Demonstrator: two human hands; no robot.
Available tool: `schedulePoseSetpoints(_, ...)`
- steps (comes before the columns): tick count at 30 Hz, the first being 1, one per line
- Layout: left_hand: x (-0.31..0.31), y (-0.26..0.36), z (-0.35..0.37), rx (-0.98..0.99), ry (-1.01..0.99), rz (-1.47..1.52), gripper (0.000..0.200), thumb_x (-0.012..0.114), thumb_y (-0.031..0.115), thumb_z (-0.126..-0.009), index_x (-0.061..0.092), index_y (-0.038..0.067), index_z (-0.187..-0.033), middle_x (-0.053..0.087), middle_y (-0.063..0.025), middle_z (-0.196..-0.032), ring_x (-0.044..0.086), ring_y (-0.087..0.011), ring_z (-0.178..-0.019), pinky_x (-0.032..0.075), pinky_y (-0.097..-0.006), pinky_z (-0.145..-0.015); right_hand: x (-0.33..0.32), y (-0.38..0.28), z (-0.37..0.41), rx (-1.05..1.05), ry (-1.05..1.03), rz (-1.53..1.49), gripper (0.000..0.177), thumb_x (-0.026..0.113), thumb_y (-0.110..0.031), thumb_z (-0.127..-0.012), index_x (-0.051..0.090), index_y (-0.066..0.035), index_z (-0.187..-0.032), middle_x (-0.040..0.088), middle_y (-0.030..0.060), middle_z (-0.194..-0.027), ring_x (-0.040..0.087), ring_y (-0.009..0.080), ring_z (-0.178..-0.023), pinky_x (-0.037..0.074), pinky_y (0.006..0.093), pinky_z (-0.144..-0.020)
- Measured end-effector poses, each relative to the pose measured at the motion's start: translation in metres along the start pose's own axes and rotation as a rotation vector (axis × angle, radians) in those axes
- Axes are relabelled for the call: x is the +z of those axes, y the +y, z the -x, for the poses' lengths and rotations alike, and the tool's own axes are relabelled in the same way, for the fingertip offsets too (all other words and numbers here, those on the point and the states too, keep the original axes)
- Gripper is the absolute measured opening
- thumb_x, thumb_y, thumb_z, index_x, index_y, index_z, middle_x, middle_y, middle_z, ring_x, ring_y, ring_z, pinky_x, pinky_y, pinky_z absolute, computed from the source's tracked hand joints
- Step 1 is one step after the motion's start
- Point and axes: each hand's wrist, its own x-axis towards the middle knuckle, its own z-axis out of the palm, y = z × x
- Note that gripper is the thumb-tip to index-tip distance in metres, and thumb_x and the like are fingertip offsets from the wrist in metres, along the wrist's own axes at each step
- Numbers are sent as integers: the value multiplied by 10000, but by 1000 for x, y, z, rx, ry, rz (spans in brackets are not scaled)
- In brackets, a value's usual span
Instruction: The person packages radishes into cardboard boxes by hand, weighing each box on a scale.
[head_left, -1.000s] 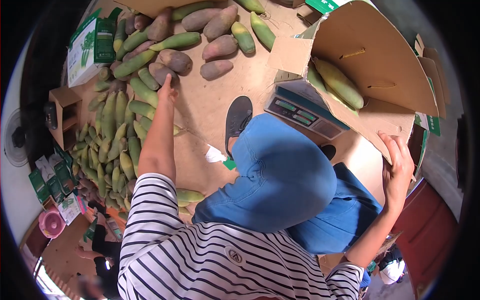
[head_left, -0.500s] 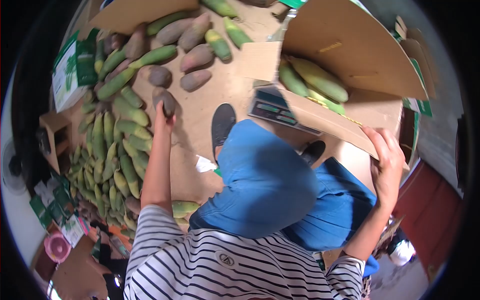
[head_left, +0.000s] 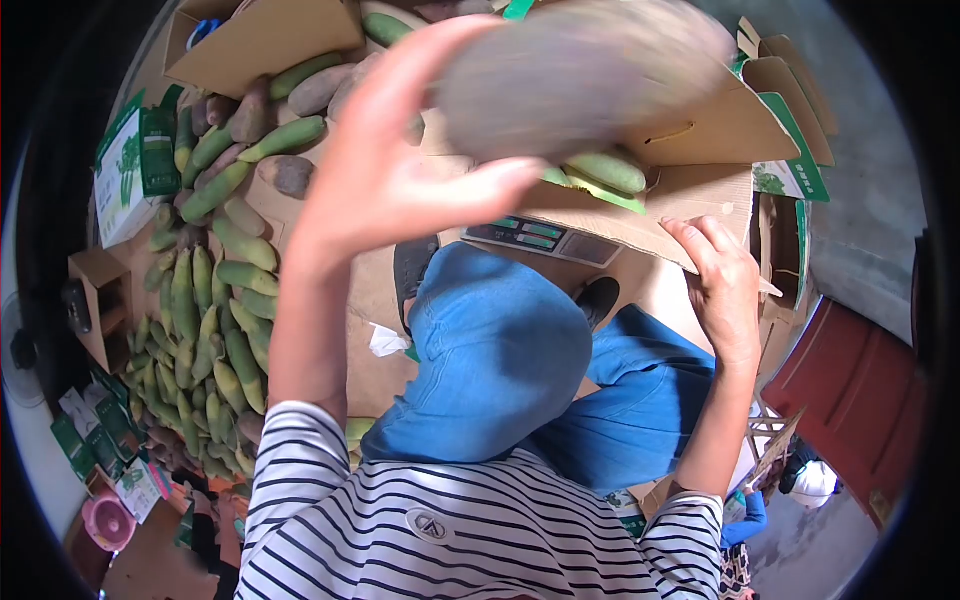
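My left hand (head_left: pixel 385 175) is raised close to the camera, closed around the end of a dark purplish radish (head_left: pixel 570 85) that is blurred by motion. The radish is over the open cardboard box (head_left: pixel 690 180) and hides part of it. Green radishes (head_left: pixel 605 172) lie inside this box. At the box's near side, my right hand (head_left: pixel 725 285) grips the edge of the cardboard flap (head_left: pixel 620 220). Under the box, a digital scale (head_left: pixel 540 235) shows its display panel.
A big pile of green radishes (head_left: pixel 195 330) spreads along the left, with a few purplish radishes (head_left: pixel 287 175) near its top. A printed green-and-white carton (head_left: pixel 130 170) stands at far left. Another person's blue sleeve (head_left: pixel 745 520) shows at lower right.
My left hand has lifted the purplish radish from the floor by the pile, up and right toward the box. My right hand still holds the flap; the view has shifted slightly.
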Motion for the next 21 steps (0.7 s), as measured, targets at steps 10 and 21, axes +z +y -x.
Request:
schedulePoseSetpoints(10, -9, -140, 72, -465, 246, -94, 461, 727, 331, -849, 614, -11, -1137, 655, -157, -1062, 643, -228, -952, 522, -355, -802, -2, -1, -2, 6, -1, -41, 440, 588, 93, -640, 660, -74, -1040, 612, 101, -898, 621, 298, -853, 495, 393, -731)
schedulePoseSetpoints(21, -82, -304, 220, -645, -74, -1267, 541, 647, 157, -808, 507, 66, -1322, 445, -190, -1404, 432, -329, -1293, 392, -475, -1023, 0, -4, -6, 64, -33, -68, 535, 519, 180, -594, 662, -41, -1060, 611, 123, -924, 620, 307, -892, 491, 382, -771)
